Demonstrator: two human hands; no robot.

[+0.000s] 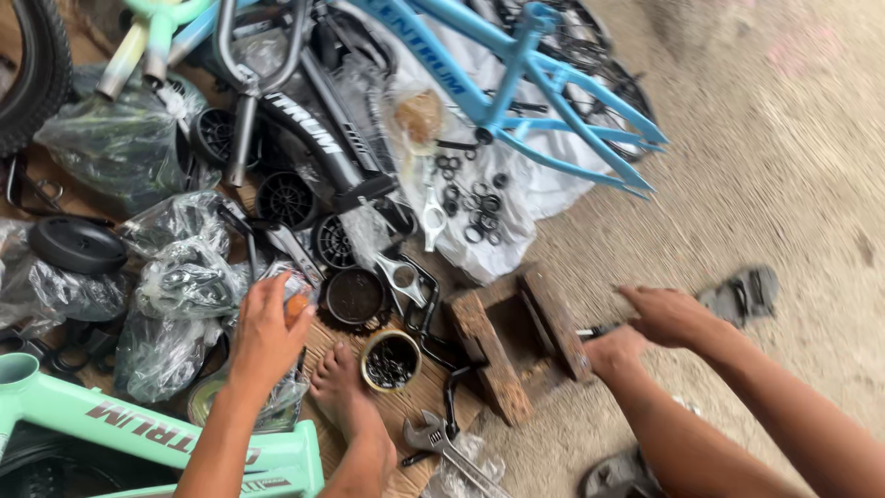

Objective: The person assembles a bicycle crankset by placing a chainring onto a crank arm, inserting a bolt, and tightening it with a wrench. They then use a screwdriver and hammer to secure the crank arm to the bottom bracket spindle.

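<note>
On the gritty concrete floor (784, 166), clamp your left hand (267, 334) firmly round the small orange part (297, 305), and steady the thin dark metal rod (590, 330) gripped in your right hand (615, 351) against the rough wooden block's (489, 355) edge.

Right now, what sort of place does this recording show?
Probably an informal bicycle assembly or repair spot on the ground: a light blue bike frame, bagged parts, an adjustable wrench and loose washers lie spread around.
</note>
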